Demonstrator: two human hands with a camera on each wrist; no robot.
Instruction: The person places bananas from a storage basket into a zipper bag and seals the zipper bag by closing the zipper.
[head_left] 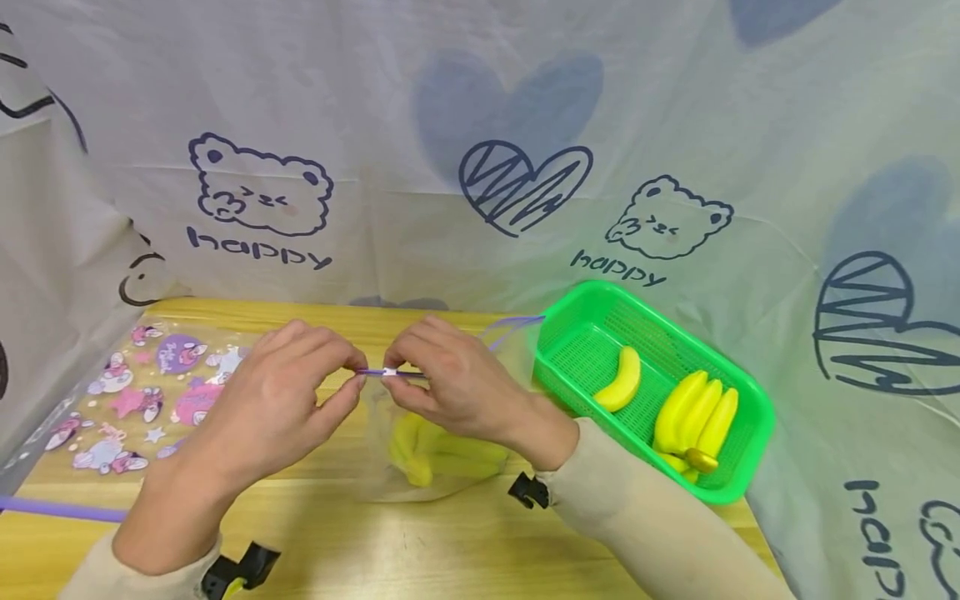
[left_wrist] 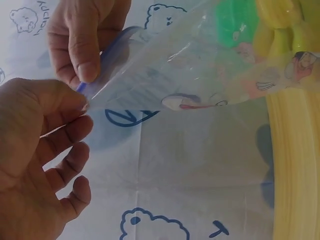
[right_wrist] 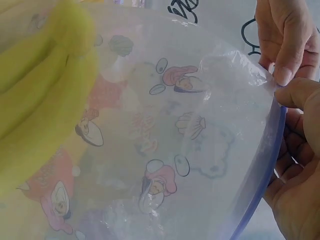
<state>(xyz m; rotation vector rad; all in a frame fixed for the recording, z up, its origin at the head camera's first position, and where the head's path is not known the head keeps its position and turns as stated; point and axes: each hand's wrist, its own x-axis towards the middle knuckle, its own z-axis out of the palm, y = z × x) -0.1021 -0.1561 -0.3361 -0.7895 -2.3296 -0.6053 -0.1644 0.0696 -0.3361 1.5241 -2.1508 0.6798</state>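
A translucent zip bag [head_left: 378, 475] printed with cartoon figures hangs over the table, a bunch of bananas [head_left: 417, 467] inside it. My left hand [head_left: 273, 400] pinches one end of the bag's purple zip strip [right_wrist: 262, 187] between thumb and index finger; its other fingers are loosely bent in the left wrist view. Close beside it, my right hand [head_left: 461, 383] pinches the same strip at a small white slider [head_left: 389, 372]. The bananas [right_wrist: 45, 95] show large through the film in the right wrist view.
A green plastic basket [head_left: 585, 292] stands at the right with a single banana [head_left: 621, 381] and a bunch of bananas [head_left: 693, 417] in it. Another printed bag [head_left: 135, 400] with a purple edge lies flat at the left. A patterned cloth [head_left: 390, 167] hangs behind the wooden table [head_left: 360, 550].
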